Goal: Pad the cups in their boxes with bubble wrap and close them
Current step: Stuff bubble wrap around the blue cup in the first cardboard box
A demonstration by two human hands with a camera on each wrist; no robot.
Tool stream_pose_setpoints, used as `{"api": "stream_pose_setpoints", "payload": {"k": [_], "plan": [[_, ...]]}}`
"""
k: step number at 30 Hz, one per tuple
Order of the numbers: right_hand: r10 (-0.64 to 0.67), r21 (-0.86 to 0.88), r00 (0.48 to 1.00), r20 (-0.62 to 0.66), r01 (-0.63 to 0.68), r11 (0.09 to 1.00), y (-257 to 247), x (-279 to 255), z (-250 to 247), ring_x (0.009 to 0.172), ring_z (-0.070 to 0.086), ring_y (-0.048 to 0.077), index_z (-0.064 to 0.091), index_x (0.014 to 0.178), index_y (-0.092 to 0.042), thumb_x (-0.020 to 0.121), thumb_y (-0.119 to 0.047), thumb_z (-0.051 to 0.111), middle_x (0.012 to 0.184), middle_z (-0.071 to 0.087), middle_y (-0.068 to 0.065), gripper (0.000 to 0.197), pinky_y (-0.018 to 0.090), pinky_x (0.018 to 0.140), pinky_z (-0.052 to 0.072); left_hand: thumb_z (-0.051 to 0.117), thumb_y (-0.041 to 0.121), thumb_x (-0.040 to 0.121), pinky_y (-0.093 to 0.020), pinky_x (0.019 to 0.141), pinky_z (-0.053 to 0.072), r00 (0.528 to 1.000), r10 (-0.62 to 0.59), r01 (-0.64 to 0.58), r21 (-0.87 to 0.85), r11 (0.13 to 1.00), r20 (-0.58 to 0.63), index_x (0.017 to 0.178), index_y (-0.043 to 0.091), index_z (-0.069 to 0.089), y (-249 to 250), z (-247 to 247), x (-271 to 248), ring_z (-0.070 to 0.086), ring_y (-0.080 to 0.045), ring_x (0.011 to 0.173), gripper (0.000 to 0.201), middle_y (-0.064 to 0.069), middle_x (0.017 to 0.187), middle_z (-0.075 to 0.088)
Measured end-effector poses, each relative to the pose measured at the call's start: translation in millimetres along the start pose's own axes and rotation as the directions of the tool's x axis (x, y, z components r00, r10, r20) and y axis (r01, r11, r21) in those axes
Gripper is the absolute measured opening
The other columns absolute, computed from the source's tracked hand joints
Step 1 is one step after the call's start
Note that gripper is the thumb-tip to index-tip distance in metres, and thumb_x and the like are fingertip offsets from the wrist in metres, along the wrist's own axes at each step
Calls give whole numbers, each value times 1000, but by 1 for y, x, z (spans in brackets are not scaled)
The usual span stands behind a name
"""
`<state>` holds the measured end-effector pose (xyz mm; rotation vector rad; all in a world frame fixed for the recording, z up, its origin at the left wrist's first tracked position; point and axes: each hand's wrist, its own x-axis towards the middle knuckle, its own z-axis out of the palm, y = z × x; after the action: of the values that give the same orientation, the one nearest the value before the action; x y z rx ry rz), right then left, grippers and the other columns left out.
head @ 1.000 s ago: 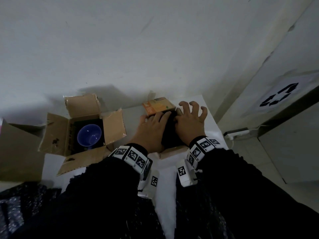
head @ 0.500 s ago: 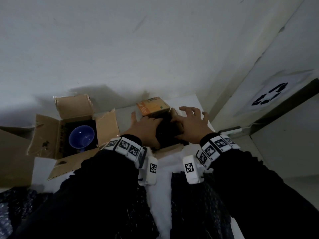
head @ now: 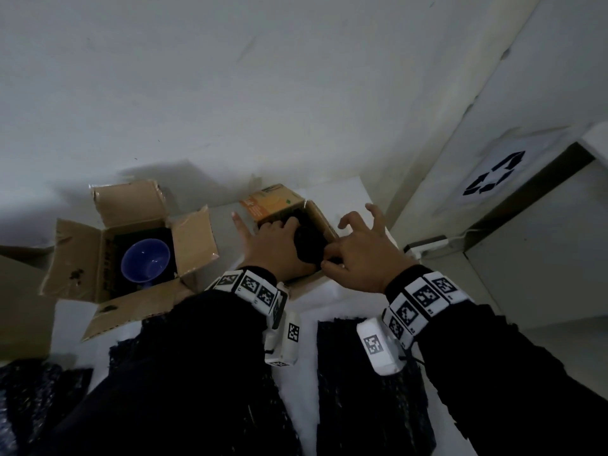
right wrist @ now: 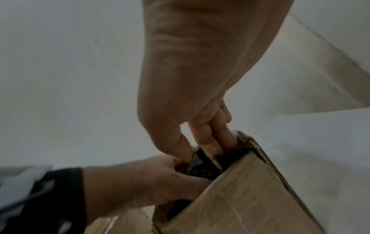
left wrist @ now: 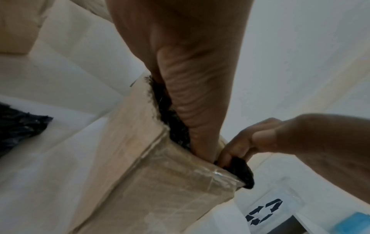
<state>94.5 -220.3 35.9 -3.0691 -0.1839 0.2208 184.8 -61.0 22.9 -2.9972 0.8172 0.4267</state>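
Note:
A small cardboard box [head: 320,222] with an orange printed flap stands at the back of the white table [head: 329,294], stuffed with black bubble wrap [head: 307,246]. My left hand [head: 274,246] reaches into it from the left, fingers pushed down between the wall and the wrap [left wrist: 176,131], thumb sticking out. Thumb and forefinger of my right hand [head: 358,255] pinch the wrap [right wrist: 200,164] at the box's near right corner, the other fingers lifted. No cup shows in this box [left wrist: 160,182]. To the left, a second box [head: 82,255] is open, with a blue cup [head: 144,261] inside.
Loose black bubble wrap sheets [head: 371,373] lie on the near table under my arms and at far left [head: 33,390]. Another cardboard piece [head: 19,301] stands at the left edge. The wall runs close behind the boxes. A bin with a recycling sign [head: 493,174] stands to the right.
Both hands lay flat on top of the wrap a second ago. The left fingers have since dug down into the box and the right hand has drawn back to pinch the wrap's near edge.

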Motion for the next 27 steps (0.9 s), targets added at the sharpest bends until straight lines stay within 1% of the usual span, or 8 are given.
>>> {"api": "stream_pose_setpoints", "payload": {"k": [7, 9, 12, 15, 18, 23, 25, 27], "plan": [[38, 113, 989, 141, -54, 992, -10, 1, -6, 144, 22, 24, 59, 107, -29, 95, -45, 33, 120, 63, 1, 33, 61, 112, -13, 55, 73, 70, -70, 109, -10, 1000, 6, -6, 27, 1000, -14, 129, 25, 41, 2, 2, 6, 51, -27, 119, 77, -2, 119, 59], [84, 306, 995, -57, -62, 950, -5, -13, 1, 134, 38, 20, 60, 108, -30, 91, -35, 48, 119, 63, -4, 22, 53, 114, 10, 62, 72, 67, -67, 112, -7, 995, 21, -15, -59, 998, 93, 133, 27, 41, -4, -3, 7, 51, -27, 121, 83, -1, 124, 60], [266, 545, 891, -367, -26, 838, 5, -53, 29, 102, 55, 24, 62, 100, -22, 82, -23, 60, 103, 65, -4, 18, 42, 89, 43, 68, 66, 68, -63, 114, -4, 992, 45, -25, -171, 985, 117, 143, 29, 34, -13, -14, 1, 41, -28, 134, 90, -1, 141, 50], [322, 571, 946, -27, -250, 782, 10, -92, 59, 102, 52, 24, 55, 99, -25, 78, -34, 70, 103, 56, -2, 26, 39, 84, 46, 62, 60, 76, -54, 114, 13, 991, 45, -63, -152, 986, -123, 142, 27, 37, -2, -16, -22, 39, -28, 134, 78, -2, 144, 46], [233, 405, 928, 290, -340, 849, 5, -119, 82, 114, 40, 22, 47, 122, -28, 67, -53, 80, 124, 41, -1, 69, 40, 90, 45, 60, 52, 80, -45, 105, 29, 935, 46, -121, -195, 973, -353, 134, 26, 46, 19, -4, -52, 42, -27, 127, 62, -1, 137, 49], [383, 177, 880, 281, -439, 881, -9, -129, 90, 120, 47, 29, 51, 127, -35, 75, -60, 70, 120, 59, 1, 61, 43, 95, 35, 56, 50, 80, -41, 92, 38, 854, 140, -297, -251, 921, -500, 121, 23, 58, 37, 42, -104, 46, -26, 119, 49, 0, 127, 53], [367, 304, 898, 241, -429, 850, -9, -131, 86, 112, 54, 25, 63, 107, -33, 78, -53, 70, 110, 65, -3, 36, 42, 95, 37, 58, 51, 82, -40, 91, 41, 810, 178, -389, -285, 876, -558, 118, 21, 59, 38, 60, -123, 49, -25, 117, 47, 0, 123, 54], [288, 603, 936, 201, -350, 717, -5, -133, 77, 93, 63, 22, 66, 87, -25, 80, -31, 75, 92, 69, -1, 13, 40, 88, 46, 63, 57, 81, -34, 97, 42, 843, 196, -427, -402, 810, -501, 125, 22, 54, 37, 74, -138, 49, -19, 118, 57, 3, 125, 53]]}}
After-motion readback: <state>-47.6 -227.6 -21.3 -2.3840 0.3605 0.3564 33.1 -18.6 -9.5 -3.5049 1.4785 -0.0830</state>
